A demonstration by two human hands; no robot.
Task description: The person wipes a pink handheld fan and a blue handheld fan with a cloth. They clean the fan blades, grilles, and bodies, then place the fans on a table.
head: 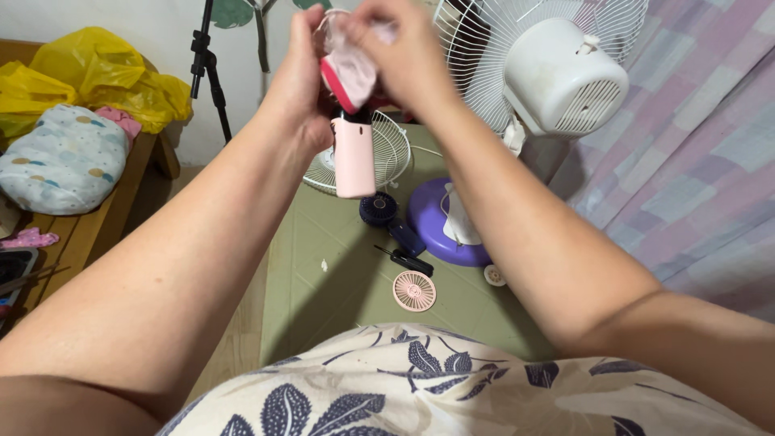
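My left hand (297,81) holds up a small pink hand-held fan (353,153) by its upper part, its handle hanging down. My right hand (404,52) presses a pale cloth or wipe (355,69) against the fan's red-rimmed head. Both hands are raised in front of me, above a green mat (323,282). On the mat below lie a small round pink grille (414,291), a dark blue round part (378,208) and a black screwdriver (408,261).
A large white standing fan (557,73) with a purple base (440,222) stands at right; its loose white grille (387,157) leans behind. A wooden bench (73,234) at left holds a cushion and yellow bags. A black tripod leg (211,73) stands at the back.
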